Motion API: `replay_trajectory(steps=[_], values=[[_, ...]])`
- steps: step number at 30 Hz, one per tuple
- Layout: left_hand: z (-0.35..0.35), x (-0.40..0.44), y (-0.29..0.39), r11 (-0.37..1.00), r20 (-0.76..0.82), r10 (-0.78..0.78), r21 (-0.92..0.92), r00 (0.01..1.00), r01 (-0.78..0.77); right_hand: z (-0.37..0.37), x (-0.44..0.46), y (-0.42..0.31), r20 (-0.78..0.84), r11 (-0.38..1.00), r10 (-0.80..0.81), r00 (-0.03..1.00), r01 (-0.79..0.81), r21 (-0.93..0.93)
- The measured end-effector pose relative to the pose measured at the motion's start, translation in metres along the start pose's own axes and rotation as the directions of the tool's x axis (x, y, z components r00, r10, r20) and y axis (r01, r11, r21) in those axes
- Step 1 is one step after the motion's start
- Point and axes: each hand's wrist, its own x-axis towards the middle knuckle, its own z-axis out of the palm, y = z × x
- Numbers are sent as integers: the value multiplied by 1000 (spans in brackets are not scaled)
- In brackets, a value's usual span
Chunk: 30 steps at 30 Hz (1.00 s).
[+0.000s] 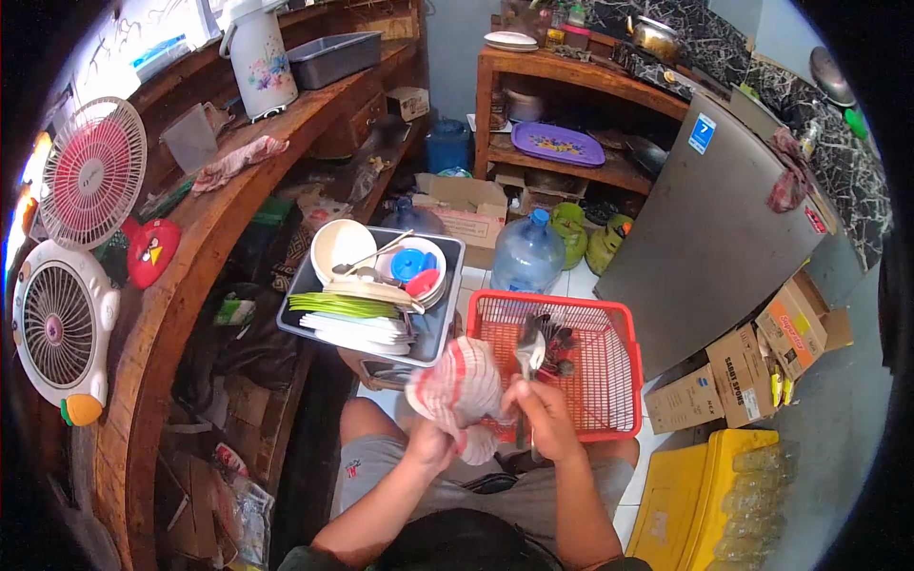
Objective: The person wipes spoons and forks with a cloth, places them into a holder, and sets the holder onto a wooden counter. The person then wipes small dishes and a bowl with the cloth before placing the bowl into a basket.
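My left hand [433, 443] is closed around a red-and-white striped cloth [468, 381], which bunches up over the fingers. Held in my right hand [548, 415] is a metal spoon [532, 352], its bowl pointing up and away from me; whether a second utensil is in the same grip I cannot tell. Both hands are close together above my lap, at the near left edge of a red plastic basket [624, 381]. Inside the basket, beyond the spoon, several dark and metal utensils [564, 343] lie in a pile.
Left of the basket, a grey tub [447, 285] holds stacked plates [352, 328] and bowls [345, 249]. A water jug [528, 255] stands behind the basket. The fridge [705, 209] and cardboard boxes [738, 385] are right, with a yellow crate [681, 500] nearer. A wooden counter [181, 314] curves along the left.
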Motion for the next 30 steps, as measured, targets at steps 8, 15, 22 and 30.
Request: replay_trajectory(steps=[8,15,22,30], values=[[27,2,-7,944,-158,43,329,986,11,9,0,9,-2,937,-81,997,75,-342],[22,13,-1,976,-179,121,199,976,-84,6,-7,6,22,926,-20,1000,27,-376],[30,11,-3,971,-167,137,217,976,-99,26,-13,20,-142,954,-156,977,112,-280],[16,14,12,928,-9,235,300,972,-221,-1,-15,16,-267,998,-4,964,-13,-62]])
